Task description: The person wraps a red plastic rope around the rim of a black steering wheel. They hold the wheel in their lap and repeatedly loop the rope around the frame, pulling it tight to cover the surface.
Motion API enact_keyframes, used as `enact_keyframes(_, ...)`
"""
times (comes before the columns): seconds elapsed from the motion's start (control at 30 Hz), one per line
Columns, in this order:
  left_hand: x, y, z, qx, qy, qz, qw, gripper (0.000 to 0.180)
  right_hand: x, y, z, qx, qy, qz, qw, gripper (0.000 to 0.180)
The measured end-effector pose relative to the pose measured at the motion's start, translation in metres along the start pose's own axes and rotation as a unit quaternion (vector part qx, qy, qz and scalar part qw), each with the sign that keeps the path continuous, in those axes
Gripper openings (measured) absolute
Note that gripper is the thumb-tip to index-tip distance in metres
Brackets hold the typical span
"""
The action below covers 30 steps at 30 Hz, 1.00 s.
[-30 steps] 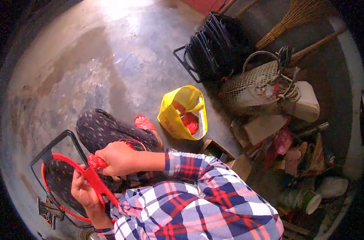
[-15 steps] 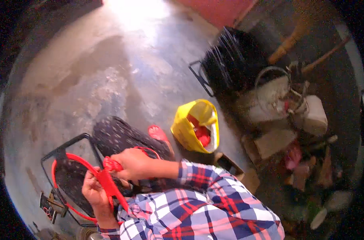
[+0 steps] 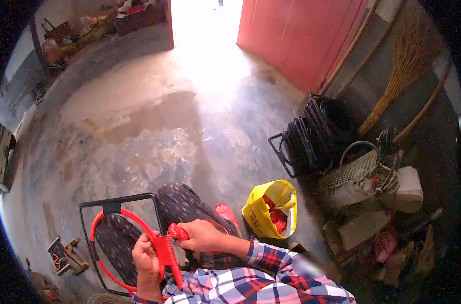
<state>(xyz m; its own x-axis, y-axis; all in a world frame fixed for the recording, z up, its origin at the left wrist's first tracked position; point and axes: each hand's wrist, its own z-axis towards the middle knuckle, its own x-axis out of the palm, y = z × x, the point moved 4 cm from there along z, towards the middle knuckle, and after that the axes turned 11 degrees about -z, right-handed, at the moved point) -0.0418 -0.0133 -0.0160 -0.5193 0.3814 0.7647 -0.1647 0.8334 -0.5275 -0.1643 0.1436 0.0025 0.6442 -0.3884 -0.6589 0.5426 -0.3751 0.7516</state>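
Note:
A red ring point(image 3: 93, 228) is joined to a black rectangular metal frame point(image 3: 134, 198) that lies across my lap at the lower left. Red cord is wound closely over part of the ring, forming a flat woven band point(image 3: 165, 250). My left hand point(image 3: 146, 257) grips the ring at the left edge of this band, fingers curled. In my right hand point(image 3: 205, 236) is a small bundle of red cord point(image 3: 178, 231), held close beside the band's upper right. The fingertips of that hand are partly hidden.
A yellow bag point(image 3: 253, 219) holding more red cord point(image 3: 277, 221) stands to my right. Beyond it are stacked black metal frames point(image 3: 316, 137), a broom point(image 3: 397, 81) and cardboard point(image 3: 365, 229). A small wooden stand point(image 3: 71, 257) is at left; a red door point(image 3: 296, 38) is ahead.
My view has tilted up, bringing the doorway and broom into sight. The cord bundle has shifted from above the band to its upper right. Both hands keep their hold.

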Motion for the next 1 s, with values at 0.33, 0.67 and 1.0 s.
enact_keyframes(0.33,0.001,-0.001,-0.003,-0.002,-0.004,0.006,1.000,0.031,0.003,0.000,-0.001,0.014,0.011,0.011,1.000,0.034)
enact_keyframes(0.67,0.007,0.001,0.001,-0.013,0.007,0.008,1.000,0.034,-0.005,-0.001,0.000,0.017,0.001,0.002,1.000,0.032)
enact_keyframes(1.0,-0.004,0.005,0.000,-0.028,0.036,-0.014,0.999,0.037,0.015,-0.019,-0.002,0.020,-0.012,0.081,0.996,0.030)
